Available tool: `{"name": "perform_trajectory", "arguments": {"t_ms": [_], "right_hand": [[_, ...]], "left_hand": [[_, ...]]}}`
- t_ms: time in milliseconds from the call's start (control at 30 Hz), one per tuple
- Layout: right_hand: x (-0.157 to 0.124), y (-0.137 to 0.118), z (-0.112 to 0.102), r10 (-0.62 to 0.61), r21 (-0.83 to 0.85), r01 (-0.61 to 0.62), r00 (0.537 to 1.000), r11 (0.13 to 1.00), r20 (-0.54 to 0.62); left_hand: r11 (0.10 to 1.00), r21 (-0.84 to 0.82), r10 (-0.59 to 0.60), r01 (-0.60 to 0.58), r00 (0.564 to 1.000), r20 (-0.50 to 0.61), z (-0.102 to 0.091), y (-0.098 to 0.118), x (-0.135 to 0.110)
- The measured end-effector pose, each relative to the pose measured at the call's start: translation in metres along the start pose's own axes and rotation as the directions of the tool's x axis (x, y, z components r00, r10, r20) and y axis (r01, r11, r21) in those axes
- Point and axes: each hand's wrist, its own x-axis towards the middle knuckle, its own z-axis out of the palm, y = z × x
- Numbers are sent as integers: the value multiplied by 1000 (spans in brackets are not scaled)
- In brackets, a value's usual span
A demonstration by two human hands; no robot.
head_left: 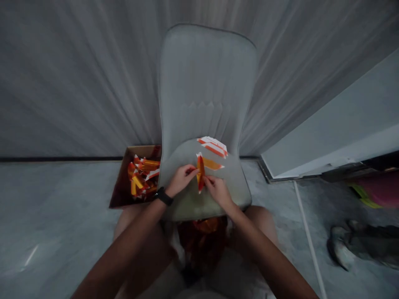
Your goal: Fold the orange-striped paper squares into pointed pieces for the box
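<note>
Orange folded piece point(200, 168) upright near frame center, over gray chair point(204, 83) seat. Left hand point(182, 179): thumb and fingertips pinched on its left edge. Right hand point(218, 191): fingertips pinched on lower right edge. Flat orange strip point(213, 164) just right; white-and-orange stack point(214, 146) above. Box point(119, 192) of orange pieces point(137, 185), left of center.

This is a plain indoor room, though whether in a home or a workplace cannot be told. A padded chair point(207, 74) stands mid-frame before a grey, pleated-looking backdrop point(77, 79); a smooth grey floor point(62, 232) spreads below, and a pale panel point(339, 120) slants in from the right edge.
</note>
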Motion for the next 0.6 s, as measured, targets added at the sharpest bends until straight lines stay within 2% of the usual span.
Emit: {"name": "perform_trajectory", "arguments": {"t_ms": [67, 167, 300, 400, 500, 600], "right_hand": [[26, 12, -3, -52, -11, 52, 997, 999, 53], [55, 30, -9, -105, 12, 105, 982, 994, 160], [71, 48, -12, -64, 80, 47, 973, 996, 223], [74, 55, -6, -47, 79, 34, 985, 996, 163], [76, 53, 2, -16, 99, 11, 998, 995, 53], [75, 47, 5, 5, 72, -6, 1000, 997, 15]], "left_hand": [[1000, -7, -10, 10, 1000, -1, -5, -17, 20], [1000, 10, -3, 2, 997, 80, -15, -32, 41], [1000, 24, -13, 10, 991, 134, -20, -37, 55], [998, 63, 6, -16, 987, 159, -15, -38, 57], [984, 143, 67, -102, 971, 232, -6, -39, 55], [958, 209, 138, -196, 955, 262, 2, -38, 52]]}}
